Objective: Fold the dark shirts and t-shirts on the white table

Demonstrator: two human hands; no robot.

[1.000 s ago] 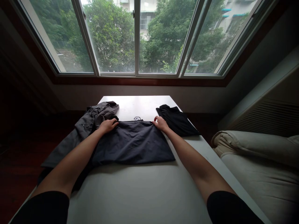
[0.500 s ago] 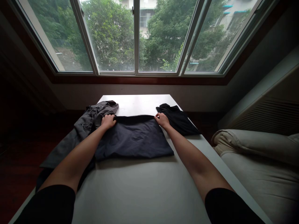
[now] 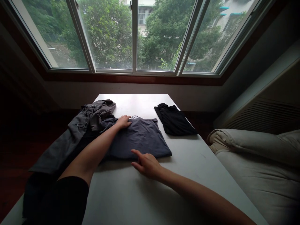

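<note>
A dark blue-grey garment point(image 3: 142, 137) lies folded on the white table point(image 3: 150, 200) in front of me. My left hand point(image 3: 123, 122) rests on its far edge, left of the middle, with the fingers laid out over the cloth. Just right of that hand, a thin pale loop, perhaps a cord or label, shows at the far edge. Over the garment's near edge hovers my right hand point(image 3: 148, 164), holding nothing, its thumb and index finger apart. Whether its fingertip touches the cloth I cannot tell.
A crumpled grey garment point(image 3: 82, 125) lies along the left side and hangs towards the table's edge. At the far right lies a folded black garment point(image 3: 174, 120). A pale padded seat point(image 3: 255, 165) stands right of the table, and a window point(image 3: 133, 72) is beyond.
My right hand has let go of the garment's far right corner and come back to the near edge. My left hand has slid right along the far edge, and its dark fold now lies flat.
</note>
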